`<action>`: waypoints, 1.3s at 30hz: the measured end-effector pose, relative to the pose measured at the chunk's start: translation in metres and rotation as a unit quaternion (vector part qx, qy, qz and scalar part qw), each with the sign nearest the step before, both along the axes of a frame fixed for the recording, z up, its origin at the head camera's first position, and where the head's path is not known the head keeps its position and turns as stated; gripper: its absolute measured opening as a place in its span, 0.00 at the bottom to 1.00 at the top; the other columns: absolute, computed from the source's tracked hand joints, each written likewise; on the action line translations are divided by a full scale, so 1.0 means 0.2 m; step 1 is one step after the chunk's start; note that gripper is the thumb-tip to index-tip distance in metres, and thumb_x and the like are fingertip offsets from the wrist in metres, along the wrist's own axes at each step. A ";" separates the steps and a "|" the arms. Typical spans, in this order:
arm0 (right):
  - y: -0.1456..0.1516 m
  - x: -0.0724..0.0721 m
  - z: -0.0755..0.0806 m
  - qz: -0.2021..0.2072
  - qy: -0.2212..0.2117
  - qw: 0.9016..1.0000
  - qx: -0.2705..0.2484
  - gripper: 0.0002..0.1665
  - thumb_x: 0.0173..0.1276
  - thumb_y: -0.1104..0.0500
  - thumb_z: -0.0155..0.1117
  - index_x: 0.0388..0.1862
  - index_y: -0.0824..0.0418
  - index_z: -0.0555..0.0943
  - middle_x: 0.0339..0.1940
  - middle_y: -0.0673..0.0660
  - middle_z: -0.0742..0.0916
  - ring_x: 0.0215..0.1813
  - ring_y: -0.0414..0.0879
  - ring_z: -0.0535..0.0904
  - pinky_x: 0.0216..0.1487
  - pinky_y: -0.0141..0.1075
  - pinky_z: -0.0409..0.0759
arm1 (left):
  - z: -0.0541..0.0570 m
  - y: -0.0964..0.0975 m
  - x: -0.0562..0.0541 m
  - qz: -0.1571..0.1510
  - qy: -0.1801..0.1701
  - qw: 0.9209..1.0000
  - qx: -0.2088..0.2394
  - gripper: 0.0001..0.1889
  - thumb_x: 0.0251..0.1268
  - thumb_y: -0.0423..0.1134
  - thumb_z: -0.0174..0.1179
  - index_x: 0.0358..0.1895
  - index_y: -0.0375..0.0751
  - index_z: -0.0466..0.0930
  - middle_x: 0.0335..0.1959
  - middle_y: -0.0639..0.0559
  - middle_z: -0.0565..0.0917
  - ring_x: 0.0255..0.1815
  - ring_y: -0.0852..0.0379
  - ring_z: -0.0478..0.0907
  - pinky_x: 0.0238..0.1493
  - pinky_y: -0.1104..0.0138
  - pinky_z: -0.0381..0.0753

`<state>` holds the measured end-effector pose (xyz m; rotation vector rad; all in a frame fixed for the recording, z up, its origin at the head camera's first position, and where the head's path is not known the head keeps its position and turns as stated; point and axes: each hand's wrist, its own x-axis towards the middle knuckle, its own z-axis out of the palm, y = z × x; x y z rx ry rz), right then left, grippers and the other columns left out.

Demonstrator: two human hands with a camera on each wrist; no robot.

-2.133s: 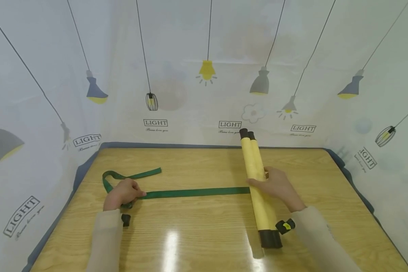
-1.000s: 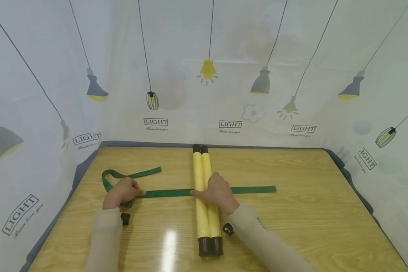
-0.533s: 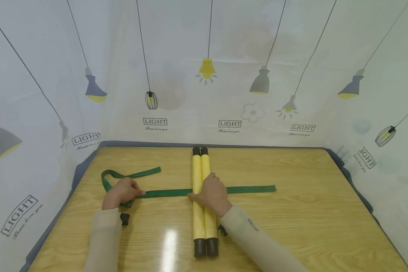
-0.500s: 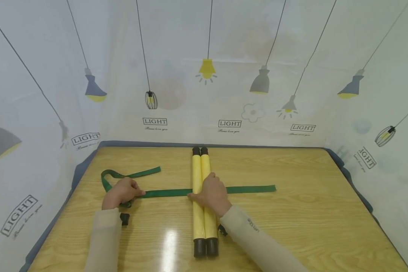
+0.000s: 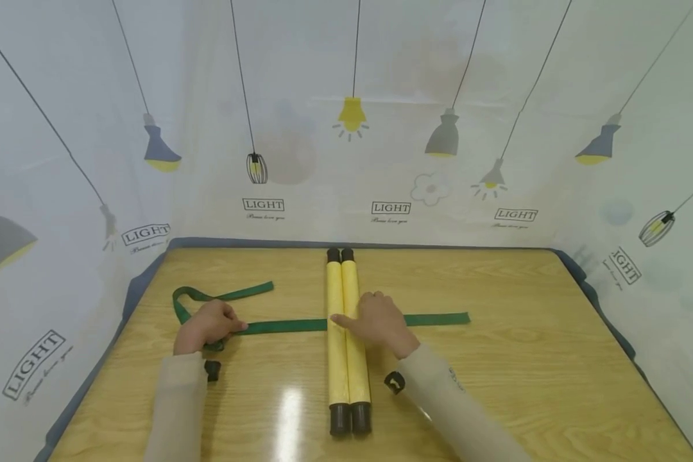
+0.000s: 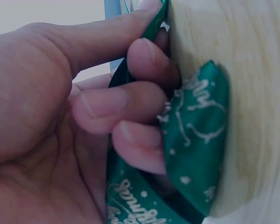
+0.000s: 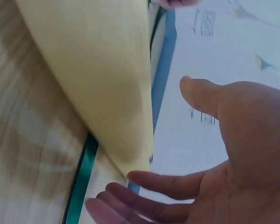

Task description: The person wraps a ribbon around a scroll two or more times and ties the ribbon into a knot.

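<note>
A green ribbon [image 5: 289, 326] with pale printed lettering runs across the table. My left hand [image 5: 210, 324] pinches it near its left part; in the left wrist view the ribbon [image 6: 196, 140] also loops around the curled fingers. Two yellow rolls [image 5: 337, 366] with dark end caps lie side by side, pointing away from me, across the ribbon. My right hand [image 5: 378, 321] is over the right side of the rolls. In the right wrist view its thumb stands off the yellow surface [image 7: 93, 70], and its loosely bent fingers [image 7: 168, 184] are beside the roll's edge.
The wooden table [image 5: 525, 359] ends at a pale wall covering [image 5: 323, 192] printed with lamps. Behind my left hand a ribbon end curves back toward the right. A small black object [image 5: 394, 383] shows by my right wrist.
My right hand brought the yellow rolls from the right and set them down over the ribbon. Its grip has since loosened and it has shifted slightly right. The left hand stayed put.
</note>
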<state>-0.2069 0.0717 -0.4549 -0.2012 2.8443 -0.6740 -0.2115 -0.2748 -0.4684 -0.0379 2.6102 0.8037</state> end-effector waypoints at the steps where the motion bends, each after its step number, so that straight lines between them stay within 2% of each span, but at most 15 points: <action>1: 0.03 -0.01 0.00 0.004 0.000 1.000 -0.013 0.47 0.67 0.27 0.62 0.57 0.71 0.80 0.58 0.69 0.82 0.58 0.63 0.79 0.55 0.54 0.81 | 0.00 0.00 0.00 0.001 0.000 1.000 0.000 0.14 0.74 0.45 0.62 0.35 0.36 0.83 0.22 0.50 0.80 0.23 0.56 0.70 0.27 0.64 0.71; 3: 0.10 -0.03 0.00 0.009 0.003 0.999 -0.036 0.46 0.70 0.31 0.62 0.63 0.71 0.78 0.64 0.71 0.80 0.67 0.68 0.74 0.64 0.59 0.77 | 0.00 0.00 0.00 0.001 -0.001 1.000 0.001 0.14 0.74 0.45 0.63 0.35 0.36 0.83 0.21 0.50 0.80 0.22 0.56 0.70 0.27 0.64 0.70; 5: 0.17 -0.04 -0.01 0.017 0.017 0.998 -0.052 0.45 0.70 0.34 0.64 0.66 0.70 0.76 0.68 0.72 0.77 0.73 0.70 0.69 0.68 0.61 0.73 | 0.00 0.00 0.00 0.000 0.000 1.000 0.003 0.14 0.74 0.45 0.63 0.34 0.37 0.83 0.21 0.50 0.79 0.21 0.57 0.69 0.26 0.64 0.70; 9: 0.30 -0.08 -0.03 0.064 0.049 0.996 -0.045 0.43 0.67 0.39 0.70 0.69 0.68 0.74 0.73 0.70 0.75 0.74 0.70 0.67 0.70 0.61 0.72 | 0.00 -0.01 0.00 -0.003 0.001 1.000 0.007 0.14 0.73 0.45 0.63 0.33 0.37 0.82 0.20 0.49 0.79 0.20 0.57 0.68 0.25 0.64 0.70; 15: 0.46 -0.14 -0.10 0.154 0.079 0.984 -0.032 0.46 0.65 0.44 0.75 0.74 0.65 0.70 0.78 0.69 0.69 0.78 0.69 0.63 0.74 0.62 0.67 | -0.01 -0.01 0.00 -0.003 0.003 1.000 0.000 0.14 0.73 0.45 0.63 0.33 0.37 0.82 0.20 0.49 0.80 0.21 0.57 0.69 0.26 0.64 0.70; 20: 0.58 -0.15 -0.16 0.175 0.089 0.980 -0.040 0.46 0.65 0.48 0.77 0.76 0.61 0.69 0.78 0.67 0.69 0.78 0.68 0.62 0.73 0.63 0.67 | -0.01 -0.01 0.00 -0.008 0.007 1.000 0.001 0.14 0.74 0.45 0.63 0.33 0.37 0.82 0.20 0.49 0.80 0.20 0.57 0.69 0.26 0.64 0.70; 22: 0.61 -0.15 -0.18 0.171 0.086 0.980 -0.050 0.45 0.64 0.49 0.77 0.75 0.61 0.70 0.76 0.67 0.71 0.77 0.68 0.64 0.73 0.65 0.66 | -0.01 -0.01 0.00 -0.011 0.010 1.000 0.000 0.14 0.74 0.45 0.63 0.33 0.37 0.82 0.19 0.49 0.79 0.20 0.57 0.69 0.26 0.64 0.70; 26: 0.66 -0.13 -0.20 0.156 0.078 0.982 -0.071 0.39 0.65 0.50 0.76 0.71 0.62 0.75 0.66 0.65 0.77 0.69 0.66 0.69 0.68 0.65 0.70 | -0.01 0.00 -0.01 -0.011 0.009 1.000 0.006 0.13 0.74 0.44 0.63 0.34 0.37 0.82 0.19 0.50 0.79 0.19 0.58 0.68 0.25 0.64 0.69; 29: 0.68 -0.12 -0.21 0.133 0.078 0.986 -0.070 0.31 0.67 0.51 0.74 0.65 0.62 0.79 0.58 0.61 0.80 0.61 0.59 0.73 0.61 0.58 0.77 | -0.01 0.01 -0.01 -0.012 0.008 1.000 0.012 0.13 0.73 0.44 0.63 0.34 0.37 0.82 0.19 0.50 0.79 0.19 0.58 0.67 0.25 0.65 0.69; 33: 0.67 -0.12 -0.22 0.107 0.077 0.989 -0.063 0.20 0.69 0.55 0.73 0.57 0.61 0.82 0.48 0.56 0.83 0.52 0.51 0.76 0.55 0.49 0.79 | -0.01 0.01 -0.01 -0.015 0.008 1.000 0.005 0.13 0.73 0.44 0.63 0.34 0.37 0.82 0.20 0.50 0.79 0.20 0.57 0.68 0.26 0.64 0.69; 39: 0.66 -0.12 -0.20 0.101 0.044 0.991 -0.080 0.13 0.71 0.59 0.70 0.51 0.63 0.83 0.36 0.52 0.85 0.39 0.43 0.79 0.44 0.40 0.80 | -0.01 0.00 -0.01 -0.020 0.010 1.000 -0.002 0.13 0.74 0.44 0.63 0.35 0.38 0.82 0.20 0.49 0.79 0.20 0.57 0.69 0.26 0.64 0.70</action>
